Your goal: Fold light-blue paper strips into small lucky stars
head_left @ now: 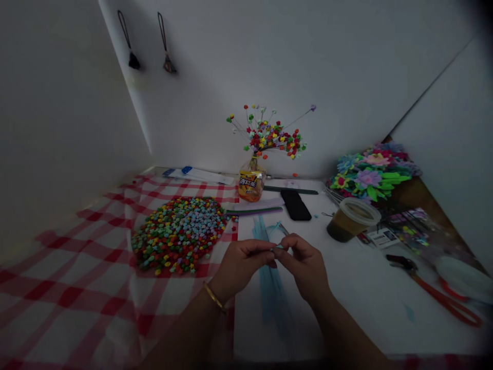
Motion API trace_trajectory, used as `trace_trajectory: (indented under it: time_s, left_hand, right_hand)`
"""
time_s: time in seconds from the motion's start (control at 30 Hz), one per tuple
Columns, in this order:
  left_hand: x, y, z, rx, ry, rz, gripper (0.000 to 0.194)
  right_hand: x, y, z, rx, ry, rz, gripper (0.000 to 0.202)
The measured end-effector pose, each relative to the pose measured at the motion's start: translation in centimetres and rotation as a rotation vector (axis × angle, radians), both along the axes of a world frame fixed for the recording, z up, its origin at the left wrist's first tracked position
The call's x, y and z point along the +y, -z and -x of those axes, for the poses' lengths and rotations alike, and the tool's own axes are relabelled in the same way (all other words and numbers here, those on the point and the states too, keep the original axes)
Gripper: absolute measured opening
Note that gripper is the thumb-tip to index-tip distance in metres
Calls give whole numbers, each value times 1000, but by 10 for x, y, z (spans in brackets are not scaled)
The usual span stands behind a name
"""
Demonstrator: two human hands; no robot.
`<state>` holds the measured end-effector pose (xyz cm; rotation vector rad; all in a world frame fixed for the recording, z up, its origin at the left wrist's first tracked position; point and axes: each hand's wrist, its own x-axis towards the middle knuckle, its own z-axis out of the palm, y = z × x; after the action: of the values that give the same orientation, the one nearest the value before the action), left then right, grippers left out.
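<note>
Light-blue strip (pixel 279 246), small where it shows, sits pinched between the fingertips of both hands, just above a loose bundle of blue strips (pixel 266 293). Left hand (pixel 239 261), with a gold bangle (pixel 214 298) at its wrist, grips it between thumb and forefinger; right hand (pixel 308 263) meets it from the other side in the same kind of pinch, its other fingers curled. The fingertips nearly touch, and they hide much of the held piece

The bundle lies lengthwise beneath the hands on a white sheet (pixel 358 293). Beyond it are a green and purple band of strips (pixel 254 210) and a black phone (pixel 296 204). To the left, a broad heap of tiny coloured stars (pixel 181 231) rests on a red-and-white checked cloth (pixel 73 329). To the right stands a clear plastic tub (pixel 346 223) with brownish contents, tilted in this view, and nearer the edge lies a red-handled tool (pixel 442 295)

Farther back, a bottle (pixel 251 186) with a yellow label holds thin stems tipped with bright stars (pixel 271 134). Fuzzy flowers (pixel 372 177) in purple, blue, pink and green crowd the right rear, and two dark tassels (pixel 168 63) hang by loops on the pale wall (pixel 215 77)
</note>
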<state>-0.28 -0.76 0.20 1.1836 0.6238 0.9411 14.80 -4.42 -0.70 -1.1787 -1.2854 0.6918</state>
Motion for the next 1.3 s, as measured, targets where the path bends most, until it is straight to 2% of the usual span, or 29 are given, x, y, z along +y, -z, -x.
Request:
trace_trajectory:
  time_s: [0.27,0.5,0.7,0.97,1.17,1.3]
  left_hand:
    - [-2,2,-1,15,-36,-78,14]
    - [-3,6,-3,-123,23,1,29]
    - [-3,5,-4,-110,-35,55,16]
    - [0,4,-4,2,-98,24,7]
    - [1,0,-4,-58,-155,71,4]
    - [1,0,-3,-107,-147,94,3]
  right_hand:
    - [0,2,0,158,-90,94,14]
    - [0,3,-1,249,-110,95,13]
    - [0,0,0,218,-48,1,11]
    - [-1,0,-1,264,-4,-1,10]
    - [1,-2,1,265,-105,126,18]
    - [1,0,2,202,-133,111,18]
